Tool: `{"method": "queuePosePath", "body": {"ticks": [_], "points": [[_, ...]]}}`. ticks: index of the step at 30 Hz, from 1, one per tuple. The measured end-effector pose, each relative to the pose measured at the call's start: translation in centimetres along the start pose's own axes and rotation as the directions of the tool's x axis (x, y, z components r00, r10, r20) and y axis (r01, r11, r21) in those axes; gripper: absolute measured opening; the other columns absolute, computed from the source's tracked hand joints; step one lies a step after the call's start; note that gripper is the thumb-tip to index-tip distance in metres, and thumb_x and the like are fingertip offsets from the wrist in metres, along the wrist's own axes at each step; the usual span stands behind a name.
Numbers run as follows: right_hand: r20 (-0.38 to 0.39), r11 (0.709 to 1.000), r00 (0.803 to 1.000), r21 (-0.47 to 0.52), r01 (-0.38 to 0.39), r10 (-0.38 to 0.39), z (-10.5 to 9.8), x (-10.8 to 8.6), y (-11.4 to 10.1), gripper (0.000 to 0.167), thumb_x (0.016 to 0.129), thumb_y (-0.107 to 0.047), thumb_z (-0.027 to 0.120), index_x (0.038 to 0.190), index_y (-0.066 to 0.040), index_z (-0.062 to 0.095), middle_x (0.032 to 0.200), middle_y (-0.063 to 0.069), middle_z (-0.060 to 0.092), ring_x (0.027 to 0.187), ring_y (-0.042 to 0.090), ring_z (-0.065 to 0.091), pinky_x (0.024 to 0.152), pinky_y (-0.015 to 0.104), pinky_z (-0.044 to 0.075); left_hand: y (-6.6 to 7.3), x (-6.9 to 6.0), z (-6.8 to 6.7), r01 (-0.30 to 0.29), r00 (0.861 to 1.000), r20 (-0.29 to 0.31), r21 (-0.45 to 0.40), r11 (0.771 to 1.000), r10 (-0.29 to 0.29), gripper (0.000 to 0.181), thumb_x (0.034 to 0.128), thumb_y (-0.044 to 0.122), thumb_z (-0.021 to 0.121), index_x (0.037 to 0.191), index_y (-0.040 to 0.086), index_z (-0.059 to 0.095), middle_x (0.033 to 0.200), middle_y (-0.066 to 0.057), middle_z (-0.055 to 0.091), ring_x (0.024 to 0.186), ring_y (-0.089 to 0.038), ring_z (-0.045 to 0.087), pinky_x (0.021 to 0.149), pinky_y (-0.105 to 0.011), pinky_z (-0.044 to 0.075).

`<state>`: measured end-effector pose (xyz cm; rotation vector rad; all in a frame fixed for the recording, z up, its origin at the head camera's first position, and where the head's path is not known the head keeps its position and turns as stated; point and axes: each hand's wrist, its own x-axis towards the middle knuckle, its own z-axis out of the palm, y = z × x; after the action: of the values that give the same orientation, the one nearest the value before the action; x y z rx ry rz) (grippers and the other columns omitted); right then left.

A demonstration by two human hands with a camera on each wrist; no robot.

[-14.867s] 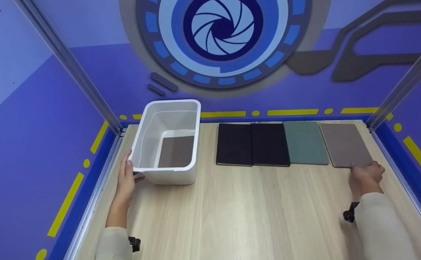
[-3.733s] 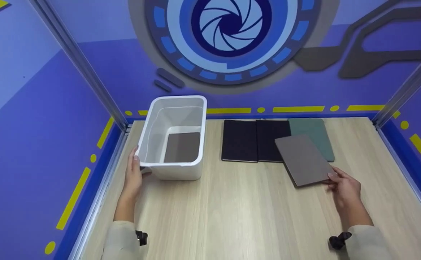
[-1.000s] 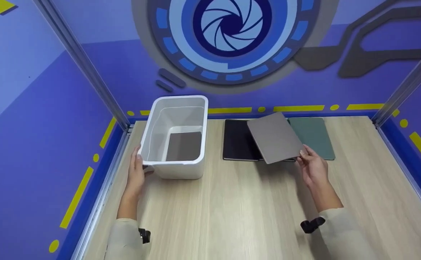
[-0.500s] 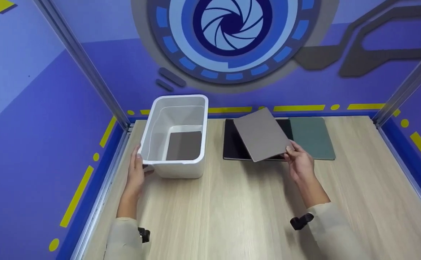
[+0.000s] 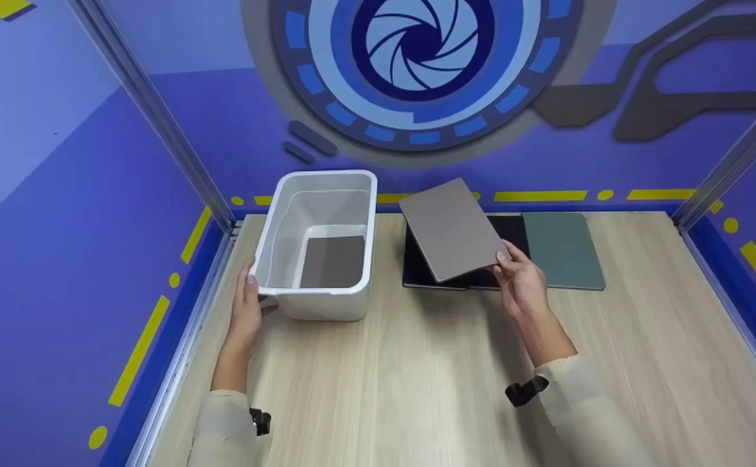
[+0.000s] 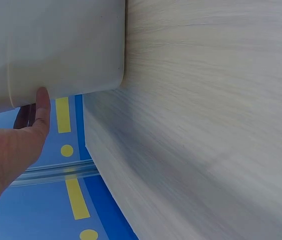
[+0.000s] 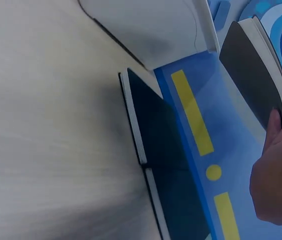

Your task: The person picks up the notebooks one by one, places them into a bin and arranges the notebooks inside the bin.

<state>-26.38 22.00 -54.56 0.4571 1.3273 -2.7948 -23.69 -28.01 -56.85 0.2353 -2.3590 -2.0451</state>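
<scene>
My right hand (image 5: 524,285) pinches a grey-brown notebook (image 5: 452,230) by its near right corner, tilted in the air above two black notebooks. In the right wrist view that notebook (image 7: 253,72) shows its page edges, with the right hand (image 7: 279,172) at its lower end. My left hand (image 5: 246,314) grips the front left corner of a white bin (image 5: 326,306), fingers along the side. The left wrist view shows a finger of the left hand (image 6: 13,152) against the wall of the bin (image 6: 66,45). Inside the bin lies a flat grey-brown thing (image 5: 333,261).
Two black notebooks (image 5: 417,275) lie side by side at the back of the wooden table (image 5: 417,376), partly covered from view. A green notebook (image 5: 564,251) lies right beside them. The back wall (image 5: 514,165) and side walls enclose the table, with metal posts at the corners.
From its place at the right end of the row, the grey-brown notebook has been picked up by my right hand and carried left, over the black notebooks. My left hand stays at the bin.
</scene>
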Motion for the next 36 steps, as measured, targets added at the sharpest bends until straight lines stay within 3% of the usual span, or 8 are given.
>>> {"method": "queuePosePath", "body": {"ticks": [9, 18, 26, 36], "points": [[-0.002, 0.995, 0.999, 0.09, 0.035, -0.035, 2.7, -0.5, -0.2, 0.056, 0.11, 0.004, 0.047, 0.164, 0.001, 0.034, 0.099, -0.002, 0.075, 0.076, 0.005, 0.065, 0.067, 0.011, 0.054, 0.4, 0.2, 0.5, 0.039, 0.999, -0.003, 0.005, 0.999, -0.039, 0.057, 0.1162, 0.052, 0.02, 0.171, 0.042, 0.01, 0.177, -0.013, 0.02, 0.147, -0.041, 0.044, 0.121, -0.065, 0.041], [0.009, 0.995, 0.997, 0.067, 0.072, -0.073, 5.9, -0.4, 0.7, 0.053, 0.108, 0.006, 0.048, 0.161, 0.005, 0.04, 0.1, -0.003, 0.077, 0.076, 0.005, 0.067, 0.068, 0.013, 0.056, 0.4, 0.2, 0.4, 0.042, 0.999, -0.007, 0.009, 0.999, -0.042, 0.057, 0.1161, 0.052, 0.019, 0.171, 0.042, 0.01, 0.177, -0.013, 0.021, 0.148, -0.041, 0.044, 0.122, -0.066, 0.04], [0.025, 0.998, 0.998, 0.031, 0.054, -0.055, 9.0, -0.2, 2.4, 0.051, 0.108, 0.005, 0.051, 0.158, 0.005, 0.045, 0.098, -0.002, 0.076, 0.072, 0.004, 0.065, 0.066, 0.012, 0.055, 0.0, 0.1, 0.2, 0.007, 1.0, -0.024, 0.024, 1.0, -0.007, 0.058, 0.117, 0.048, 0.018, 0.173, 0.033, 0.01, 0.175, -0.017, 0.023, 0.147, -0.044, 0.044, 0.118, -0.067, 0.042], [0.036, 0.999, 0.999, 0.028, 0.024, -0.025, 12.5, -0.1, 4.5, 0.047, 0.106, 0.008, 0.051, 0.153, 0.008, 0.05, 0.096, 0.001, 0.075, 0.069, 0.006, 0.066, 0.063, 0.013, 0.055, -0.2, 0.1, 0.0, -0.005, 0.999, -0.034, 0.043, 0.999, 0.006, 0.059, 0.1162, 0.052, 0.019, 0.172, 0.036, 0.012, 0.177, -0.015, 0.022, 0.15, -0.044, 0.043, 0.119, -0.068, 0.042]]}}
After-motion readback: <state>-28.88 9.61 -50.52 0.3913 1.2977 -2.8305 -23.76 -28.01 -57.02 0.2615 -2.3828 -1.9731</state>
